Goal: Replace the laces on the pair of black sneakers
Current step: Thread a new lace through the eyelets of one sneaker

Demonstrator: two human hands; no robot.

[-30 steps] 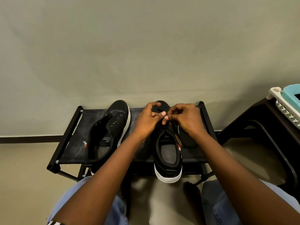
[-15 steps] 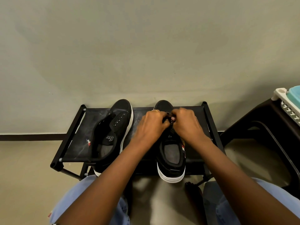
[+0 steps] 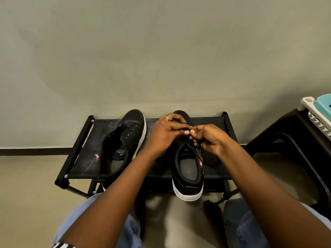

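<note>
Grey-green wall [image 3: 161, 51] fills the upper part of the head view, plain and matte, and meets a pale floor [image 3: 26, 194] along a dark skirting strip [image 3: 32, 151] on the left. Against the wall stands a low black rack [image 3: 80, 145] with a tube frame and a dark fabric shelf that is scuffed with pale marks. To the right, a dark stool or side table [image 3: 286, 140] carries a white slotted basket [image 3: 317, 119] with something teal in it, cut off by the frame edge.

Two black sneakers with white soles rest on the shelf, toes toward the wall. The left sneaker [image 3: 125, 140] lies tilted with its tongue folded open and its eyelets bare, no lace in them. The right sneaker [image 3: 186, 167] sits upright near the shelf's middle, its heel hanging past the front edge. A dark oval shape, perhaps an insole, lies just beside it on the right.

Both hands meet over the right sneaker's eyelet area. The left hand [image 3: 164, 133], a gold ring on one finger, has its fingers curled over the toe end, thumb pressed toward the other hand. The right hand [image 3: 209, 138] has thumb and fingertips pinched together at the same spot. What they pinch is too small and dark to make out; it could be a lace end, but I cannot tell.

Blue-clad knees show at the bottom edge.
</note>
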